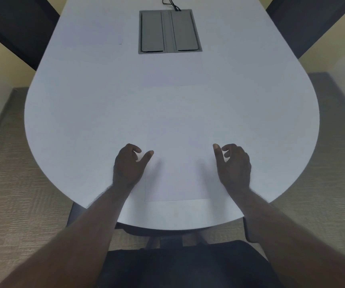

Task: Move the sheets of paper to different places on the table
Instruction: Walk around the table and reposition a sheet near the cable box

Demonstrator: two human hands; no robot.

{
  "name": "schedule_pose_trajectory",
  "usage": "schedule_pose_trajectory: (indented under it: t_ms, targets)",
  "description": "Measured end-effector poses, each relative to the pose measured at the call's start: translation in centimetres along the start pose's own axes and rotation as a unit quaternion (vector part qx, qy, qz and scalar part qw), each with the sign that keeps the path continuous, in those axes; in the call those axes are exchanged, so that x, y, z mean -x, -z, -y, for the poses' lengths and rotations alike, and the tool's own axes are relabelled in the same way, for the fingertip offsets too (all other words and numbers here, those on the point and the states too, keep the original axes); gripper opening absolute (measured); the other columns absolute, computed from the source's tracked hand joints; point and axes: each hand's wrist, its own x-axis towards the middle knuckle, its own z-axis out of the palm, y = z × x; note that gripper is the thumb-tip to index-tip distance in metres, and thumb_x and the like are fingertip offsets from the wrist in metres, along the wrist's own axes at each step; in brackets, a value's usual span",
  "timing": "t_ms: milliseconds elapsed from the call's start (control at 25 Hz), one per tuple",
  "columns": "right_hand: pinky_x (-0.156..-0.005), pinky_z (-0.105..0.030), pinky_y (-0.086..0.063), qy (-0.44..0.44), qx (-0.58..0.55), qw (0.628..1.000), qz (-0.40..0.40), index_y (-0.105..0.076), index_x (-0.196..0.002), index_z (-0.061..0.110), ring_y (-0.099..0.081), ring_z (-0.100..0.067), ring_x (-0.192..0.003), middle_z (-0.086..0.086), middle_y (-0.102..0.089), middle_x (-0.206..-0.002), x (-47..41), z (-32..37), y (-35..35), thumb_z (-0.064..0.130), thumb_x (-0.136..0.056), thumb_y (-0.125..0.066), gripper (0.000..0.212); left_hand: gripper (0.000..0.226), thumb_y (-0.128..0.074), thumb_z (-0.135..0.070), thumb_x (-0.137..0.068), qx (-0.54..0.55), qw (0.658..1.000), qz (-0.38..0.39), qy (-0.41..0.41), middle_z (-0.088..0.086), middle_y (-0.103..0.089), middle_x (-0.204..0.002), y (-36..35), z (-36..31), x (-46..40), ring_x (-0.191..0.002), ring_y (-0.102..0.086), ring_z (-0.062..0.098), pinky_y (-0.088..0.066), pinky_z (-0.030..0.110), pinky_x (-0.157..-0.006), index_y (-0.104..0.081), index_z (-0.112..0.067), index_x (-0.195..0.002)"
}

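Observation:
A white sheet of paper [177, 173] lies flat on the white table [74, 121], near its front edge, hard to tell from the tabletop. My left hand [129, 165] hovers at the sheet's left edge with loosely curled fingers and holds nothing. My right hand [232, 163] hovers at the sheet's right edge, thumb raised, fingers loosely curled, also holding nothing. Fainter outlines of a second sheet [173, 109] show further back in the middle, and a third sheet [101, 36] lies at the far left beside the grey panel.
A grey recessed panel [169, 31] with two lids sits in the table at the far centre, a black cable [170, 3] running from its back edge. Dark chairs stand at both far corners. The rounded table edge curves close to my lap.

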Motion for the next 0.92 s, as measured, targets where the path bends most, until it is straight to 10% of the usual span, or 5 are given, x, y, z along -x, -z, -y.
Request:
schedule_pose_trajectory:
  t_ms: [560,920]
  targets:
    - [-0.096,-0.031,-0.025,0.087,-0.042,0.995,-0.032,-0.058,-0.122,0.025,-0.054,-0.010,-0.106,0.014,-0.059,-0.117,2.7,4.4,13.0,0.038,-0.093,-0.062,0.032,0.043,-0.074,-0.042,-0.082,0.096,0.982,0.012,-0.164,-0.020,-0.061,-0.113,5.3,-10.2,7.3,-0.107,-0.055,-0.003,-0.040,0.017,-0.087,-0.060,-0.028,-0.121]
    - [-0.101,-0.052,-0.042,0.038,-0.081,0.993,-0.076,-0.061,-0.116,0.027,-0.057,-0.009,-0.106,0.022,-0.055,-0.110,7.4,3.7,20.1,0.034,-0.092,-0.064,0.025,0.045,-0.069,-0.052,-0.082,0.083,0.961,0.085,-0.248,-0.032,-0.053,-0.117,4.4,-15.1,10.5,-0.110,-0.050,-0.010,-0.032,0.003,-0.084,-0.055,-0.037,-0.122]
